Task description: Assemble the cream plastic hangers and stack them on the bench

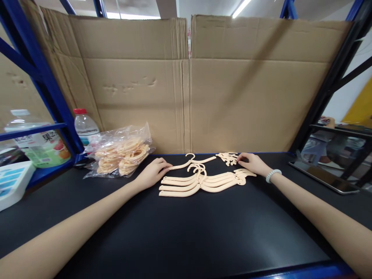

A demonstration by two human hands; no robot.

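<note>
My left hand (155,172) pinches the left end of a cream plastic clothes hanger (205,160), which lies on the black table behind the others. In front of it several matching hangers (181,188) lie nested in a row, their hooks overlapping at the middle. My right hand (254,164), with a beaded bracelet at the wrist, has thumb and fingertips closed at the right edge of a heap of small cream plastic pieces (228,158); what they grip is too small to make out. Below that hand, more cream pieces (244,173) lie at the right ends of the row.
A clear bag (124,151) of cream plastic parts lies at the back left, near a red-capped bottle (85,126) and a large labelled bottle (40,143). A white tray (17,193) stands far left. Cardboard (139,89) walls the back. A dark flat panel (322,178) lies right.
</note>
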